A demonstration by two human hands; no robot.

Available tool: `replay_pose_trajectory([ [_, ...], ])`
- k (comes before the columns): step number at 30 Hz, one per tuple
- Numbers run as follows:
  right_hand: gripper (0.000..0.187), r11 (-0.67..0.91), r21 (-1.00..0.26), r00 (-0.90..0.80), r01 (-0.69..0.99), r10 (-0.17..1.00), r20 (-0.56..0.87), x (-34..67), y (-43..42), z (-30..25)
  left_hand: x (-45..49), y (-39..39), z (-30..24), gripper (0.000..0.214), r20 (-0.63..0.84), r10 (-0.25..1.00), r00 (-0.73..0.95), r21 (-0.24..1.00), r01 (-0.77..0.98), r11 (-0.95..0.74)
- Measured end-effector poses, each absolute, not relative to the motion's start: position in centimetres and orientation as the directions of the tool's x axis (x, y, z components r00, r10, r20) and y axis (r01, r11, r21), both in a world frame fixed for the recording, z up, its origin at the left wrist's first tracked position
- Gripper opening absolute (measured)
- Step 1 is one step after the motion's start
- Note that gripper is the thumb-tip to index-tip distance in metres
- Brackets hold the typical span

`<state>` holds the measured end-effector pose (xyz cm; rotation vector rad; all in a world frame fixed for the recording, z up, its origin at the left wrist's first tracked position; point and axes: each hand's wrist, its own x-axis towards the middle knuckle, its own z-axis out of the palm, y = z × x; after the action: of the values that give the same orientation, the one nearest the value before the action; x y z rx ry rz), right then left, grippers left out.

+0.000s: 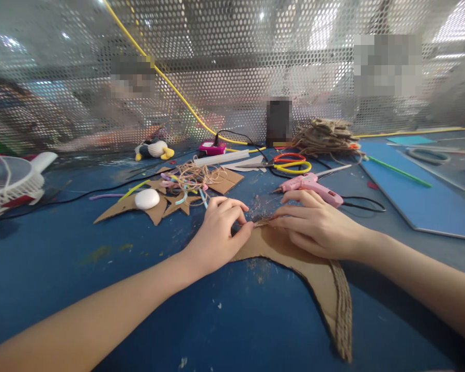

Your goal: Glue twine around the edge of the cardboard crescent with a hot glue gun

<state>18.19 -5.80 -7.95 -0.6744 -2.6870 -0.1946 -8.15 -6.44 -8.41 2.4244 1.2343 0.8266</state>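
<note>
A curved, crescent-like piece of cardboard (320, 281) lies on the blue table, with rows of brown twine (343, 310) along its outer edge. At its upper edge, my left hand (222, 235) pinches the twine between thumb and forefinger. Close by on the right, my right hand (320, 222) is closed over the same edge, fingertips pressed on the twine; part of its grip is hidden. Just beyond the right hand rests a pink hot glue gun (310, 187). Scissors with orange and yellow handles (290, 164) lie behind it.
Cardboard cutouts (120, 209), a white oval object (147, 199) and tangled string (196, 175) lie at left. A white fan (13, 178) stands far left. Behind are a plush duck (155, 150), a twine bundle (325, 137) and perforated metal (225, 62). A blue board (430, 191) is right.
</note>
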Motion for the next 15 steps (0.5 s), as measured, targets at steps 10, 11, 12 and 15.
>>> replay_pose_trajectory([
  [10,0.034,0.866,0.033,-0.811,0.498,0.452,0.372,17.92,-6.01,-7.81,-8.13,-6.53,-8.26,0.018,0.346,0.805,0.481,0.494,0.636,-0.593],
  [11,0.035,0.865,0.034,-0.81,0.5,0.454,0.372,17.89,-6.02,-7.8,-8.13,-6.52,-8.27,0.018,0.347,0.805,0.482,0.494,0.636,-0.594],
  [12,0.035,0.865,0.035,-0.81,0.5,0.454,0.37,17.86,-6.04,-7.79,-8.12,-6.52,-8.28,0.018,0.348,0.804,0.481,0.494,0.635,-0.594],
  [15,0.033,0.863,0.043,-0.812,0.504,0.456,0.363,17.78,-6.08,-7.75,-8.09,-6.52,-8.31,0.018,0.352,0.803,0.481,0.495,0.632,-0.596],
])
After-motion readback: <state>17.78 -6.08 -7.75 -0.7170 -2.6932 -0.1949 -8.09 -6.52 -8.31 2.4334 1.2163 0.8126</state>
